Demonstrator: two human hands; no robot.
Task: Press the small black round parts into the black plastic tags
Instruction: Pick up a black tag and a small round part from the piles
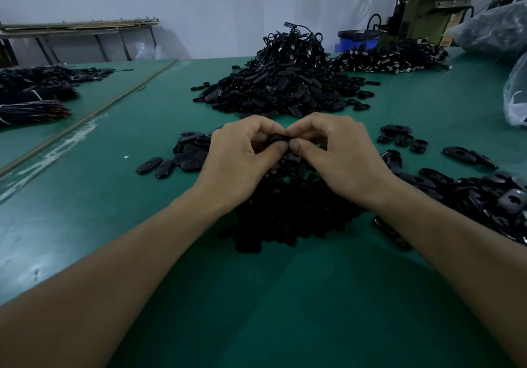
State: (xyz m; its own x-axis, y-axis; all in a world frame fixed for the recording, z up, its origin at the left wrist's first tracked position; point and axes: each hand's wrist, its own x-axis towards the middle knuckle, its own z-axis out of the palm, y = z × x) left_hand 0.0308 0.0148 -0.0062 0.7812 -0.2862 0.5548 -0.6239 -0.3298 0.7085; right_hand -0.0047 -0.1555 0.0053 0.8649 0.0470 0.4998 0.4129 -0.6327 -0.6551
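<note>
A green table point(119, 225) is filling most of the frame, with a big heap of black tags point(273, 88) sitting at upper centre. At mid-frame the left hand point(239, 162) and right hand point(342, 159) are meeting, fingertips together pinching one black plastic tag point(278, 138); whether a round part is sitting in it is hidden.
</note>
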